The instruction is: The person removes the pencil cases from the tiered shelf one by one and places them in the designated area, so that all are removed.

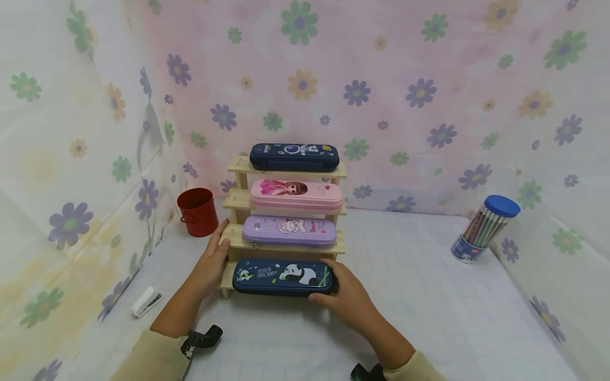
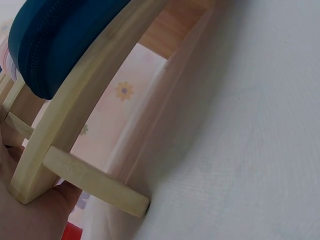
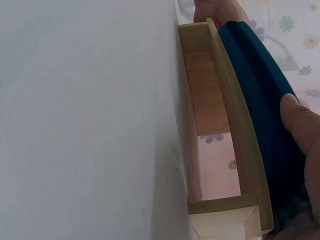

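Note:
A stepped wooden rack [image 1: 235, 199] bears pencil cases on its tiers. On the lowest tier lies a navy panda pencil case [image 1: 267, 283]; my right hand [image 1: 350, 296] grips its right end, thumb on the front side in the right wrist view. With my left hand [image 1: 208, 267] I hold the rack's left end, and in the left wrist view the palm meets the end of the bottom board [image 2: 75, 107]. Above are a purple pencil case [image 1: 267, 227], a pink pencil case [image 1: 319, 194] and, on top, a navy astronaut pencil case [image 1: 271, 159].
A red bucket [image 1: 200, 214] stands left of the rack, and a white stapler [image 1: 146, 301] lies nearer, beside my left forearm. At the far right is a clear tub of pencils [image 1: 478, 230] with a blue lid. Flowered cloth [image 1: 381, 63] walls the white tabletop.

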Action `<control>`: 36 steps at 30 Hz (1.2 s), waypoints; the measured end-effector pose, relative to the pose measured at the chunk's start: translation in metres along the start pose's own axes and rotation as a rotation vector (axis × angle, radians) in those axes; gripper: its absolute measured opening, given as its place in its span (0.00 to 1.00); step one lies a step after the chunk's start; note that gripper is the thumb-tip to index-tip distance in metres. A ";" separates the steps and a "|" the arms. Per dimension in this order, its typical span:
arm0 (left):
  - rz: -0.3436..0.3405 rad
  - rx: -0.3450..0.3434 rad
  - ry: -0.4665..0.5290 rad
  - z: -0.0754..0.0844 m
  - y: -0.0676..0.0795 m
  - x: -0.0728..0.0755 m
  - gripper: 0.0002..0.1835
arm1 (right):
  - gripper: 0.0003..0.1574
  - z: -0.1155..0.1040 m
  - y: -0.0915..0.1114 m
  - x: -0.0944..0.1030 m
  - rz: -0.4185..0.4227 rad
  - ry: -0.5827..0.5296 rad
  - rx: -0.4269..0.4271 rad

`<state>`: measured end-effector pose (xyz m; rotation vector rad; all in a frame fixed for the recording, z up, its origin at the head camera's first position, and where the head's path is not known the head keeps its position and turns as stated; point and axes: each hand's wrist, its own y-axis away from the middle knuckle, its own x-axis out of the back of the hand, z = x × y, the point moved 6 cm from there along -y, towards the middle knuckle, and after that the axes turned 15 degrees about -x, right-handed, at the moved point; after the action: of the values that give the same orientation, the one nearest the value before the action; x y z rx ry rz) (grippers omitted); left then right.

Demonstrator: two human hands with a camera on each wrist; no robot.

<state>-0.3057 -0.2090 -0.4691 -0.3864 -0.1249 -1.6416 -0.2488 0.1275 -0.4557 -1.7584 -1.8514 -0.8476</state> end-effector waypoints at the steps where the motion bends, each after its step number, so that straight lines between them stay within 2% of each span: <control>1: 0.002 -0.001 0.003 0.000 -0.001 0.000 0.36 | 0.58 0.000 -0.001 0.001 0.000 0.002 -0.003; 12: 0.015 -0.027 0.035 -0.001 0.001 0.000 0.35 | 0.56 0.004 -0.007 0.003 -0.025 -0.016 -0.026; 23: 0.008 -0.058 0.028 0.002 -0.002 -0.002 0.36 | 0.54 0.006 -0.002 0.009 -0.056 -0.085 -0.084; 36: 0.013 -0.047 0.010 0.002 -0.001 -0.001 0.35 | 0.53 0.013 0.000 0.017 -0.108 -0.169 -0.086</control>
<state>-0.3065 -0.2076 -0.4675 -0.4144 -0.0761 -1.6361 -0.2493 0.1489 -0.4533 -1.8465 -2.0623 -0.8533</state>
